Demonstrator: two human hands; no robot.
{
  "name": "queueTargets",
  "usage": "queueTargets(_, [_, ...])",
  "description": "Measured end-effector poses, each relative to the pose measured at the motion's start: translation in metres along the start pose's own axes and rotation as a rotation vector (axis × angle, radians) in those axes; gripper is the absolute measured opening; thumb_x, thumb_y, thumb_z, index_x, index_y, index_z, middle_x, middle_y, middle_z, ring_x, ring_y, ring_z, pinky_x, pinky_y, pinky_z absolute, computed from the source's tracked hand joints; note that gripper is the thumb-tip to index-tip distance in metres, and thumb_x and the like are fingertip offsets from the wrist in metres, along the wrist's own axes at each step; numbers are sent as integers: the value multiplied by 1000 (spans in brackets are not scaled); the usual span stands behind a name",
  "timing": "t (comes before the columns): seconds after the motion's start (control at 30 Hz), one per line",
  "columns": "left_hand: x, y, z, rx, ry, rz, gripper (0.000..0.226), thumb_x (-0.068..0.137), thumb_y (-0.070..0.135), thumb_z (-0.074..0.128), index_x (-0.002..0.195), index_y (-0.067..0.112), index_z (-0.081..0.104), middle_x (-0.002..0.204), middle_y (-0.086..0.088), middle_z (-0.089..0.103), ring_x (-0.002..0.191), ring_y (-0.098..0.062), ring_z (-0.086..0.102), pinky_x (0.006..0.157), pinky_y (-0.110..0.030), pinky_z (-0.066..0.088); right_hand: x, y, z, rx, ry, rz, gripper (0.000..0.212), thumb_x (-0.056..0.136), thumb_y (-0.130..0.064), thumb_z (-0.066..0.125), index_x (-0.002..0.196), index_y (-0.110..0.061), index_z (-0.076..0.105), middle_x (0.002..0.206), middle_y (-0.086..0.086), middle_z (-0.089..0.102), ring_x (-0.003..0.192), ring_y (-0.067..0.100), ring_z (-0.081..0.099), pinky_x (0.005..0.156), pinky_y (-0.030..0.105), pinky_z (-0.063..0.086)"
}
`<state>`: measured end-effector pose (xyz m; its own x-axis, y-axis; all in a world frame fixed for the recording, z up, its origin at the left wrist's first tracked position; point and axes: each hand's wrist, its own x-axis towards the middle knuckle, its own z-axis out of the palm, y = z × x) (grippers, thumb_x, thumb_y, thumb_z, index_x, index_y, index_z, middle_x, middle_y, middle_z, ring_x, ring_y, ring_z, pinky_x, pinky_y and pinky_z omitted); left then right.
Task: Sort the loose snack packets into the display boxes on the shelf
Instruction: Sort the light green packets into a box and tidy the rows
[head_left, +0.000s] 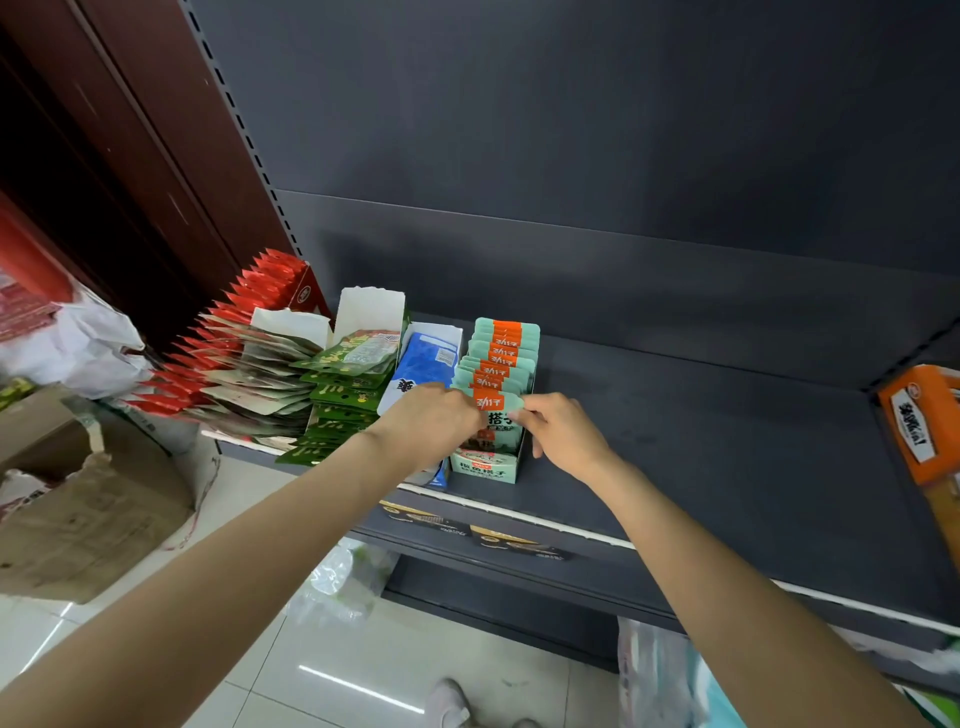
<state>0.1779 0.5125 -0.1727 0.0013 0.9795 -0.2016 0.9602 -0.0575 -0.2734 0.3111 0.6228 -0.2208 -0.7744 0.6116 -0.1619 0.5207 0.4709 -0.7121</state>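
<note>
Both hands pinch front mint-and-orange packet by its top corners: left hand at left corner, right hand at right, fingers curled. Packet stands upright at front of row in mint display box, near front edge of shelf. Blue box and green packets just left. Judged light, thin, floppy, slick film; best held at stiffer sealed top edge, slid straight down without creasing neighbours.

Retail shop: dark metal gondola shelf with slotted upright, display boxes of snack packets, torn stock carton on tiled floor.
</note>
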Motion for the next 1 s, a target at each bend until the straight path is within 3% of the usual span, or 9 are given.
queueTargets(0.17, [1,-6,-1,-171,155,-124,36,94,6,50,128,18,51,117,-3,57,111,-23,54,89,-32,45,8,5,-10,75,-19,-5,28,99,-23,43,99,-7,66,95,8,70,46,11,54,68,34,48])
queueTargets(0.27, [-3,-5,-1,-380,78,-102,29,101,24,42,127,16,50,119,-4,55,108,-23,55,85,-34,48,9,5,-8,-17,-40,-14,27,100,-26,40,104,-14,64,93,5,70,50,11,57,73,37,51])
queueTargets(0.33, [-8,-4,2,-496,55,-43,39,100,38,35,131,16,47,125,-4,54,112,-22,53,92,-35,44,9,3,-8,-49,-64,-21,25,99,-28,41,107,-18,62,94,1,70,51,11,57,73,37,52])
queueTargets(0.43, [-16,-5,9,-370,-8,32,48,97,44,40,137,18,39,135,-1,48,122,-20,47,100,-33,37,4,1,-7,-47,-111,-29,22,97,-30,46,112,-21,61,99,-4,69,54,10,56,69,35,51])
queueTargets(0.5, [-13,-7,15,-310,-25,16,38,98,28,46,134,17,42,131,-4,50,119,-23,49,96,-34,41,2,-1,-5,-69,-92,-17,22,97,-30,47,109,-18,62,96,-2,68,56,13,57,67,36,51])
queueTargets(0.6, [-6,-3,18,-402,58,-94,40,94,10,53,133,17,44,130,-5,50,118,-24,50,92,-34,46,6,-6,-5,-150,-56,-11,22,99,-22,43,99,-9,60,90,4,68,64,20,62,68,41,54])
queueTargets(0.77, [-4,17,19,-653,356,-474,57,89,16,63,137,8,32,137,-13,30,126,-25,32,105,-29,30,-1,-14,0,-17,-9,53,19,95,-17,50,110,-10,60,111,6,66,94,22,63,76,38,53])
queueTargets(0.9, [-4,22,18,-1030,230,-579,90,86,5,65,149,5,0,154,-13,11,143,-26,14,111,-32,25,-27,-11,10,214,263,178,45,92,-8,50,136,-14,41,138,3,48,121,17,51,98,30,44])
queueTargets(1.0, [4,24,19,-1206,139,-577,100,84,2,65,149,10,-10,155,-7,18,143,-23,20,112,-34,28,-32,-25,23,536,100,170,77,90,0,50,151,-24,9,152,-2,31,137,17,34,111,38,33])
